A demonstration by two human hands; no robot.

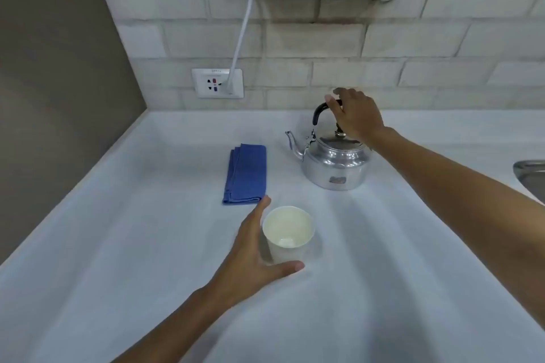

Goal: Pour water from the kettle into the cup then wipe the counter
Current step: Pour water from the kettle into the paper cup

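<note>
White counter [118, 244] holds an empty cup [288, 233], kettle [334, 165] upright

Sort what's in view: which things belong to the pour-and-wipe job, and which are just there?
Job: kettle, held by the right hand; cup, cradled by the left hand; blue cloth; counter.
Just there: wall socket, white cable, sink edge.

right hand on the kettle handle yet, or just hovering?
Touching. In the head view the right hand is curled over the black handle of the kettle, fingers draped across its top with no gap showing. The kettle sits on the counter.
</note>
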